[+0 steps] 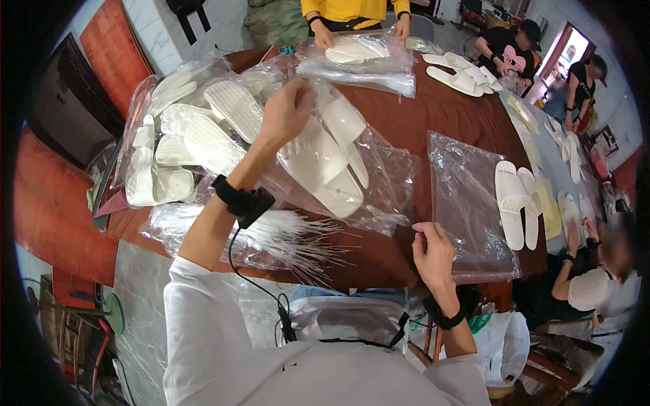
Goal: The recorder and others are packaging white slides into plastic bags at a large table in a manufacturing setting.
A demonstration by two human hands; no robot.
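Observation:
In front of me a pair of white slippers (pixel 313 159) lies in a clear plastic bag (pixel 389 179), its loose end reaching to the right. My left hand (pixel 287 114) is closed over the far left part of this bag; whatever its fingers grip is hidden. Close to the bag's near right corner is my right hand (pixel 434 254), fingers curled and pinched, their contents too small to make out. A flat clear bag (pixel 467 203) lies just beyond the right hand. Farther right, another pair of white slippers (pixel 518 203) rests unbagged.
Bagged white slippers (pixel 210 139) are piled at the left. A bundle of thin white strips (pixel 284 240) lies near the table's front edge. Across the brown-covered table (pixel 399 122), a person in yellow (pixel 352 10) handles a bagged pair. Other people work at the right.

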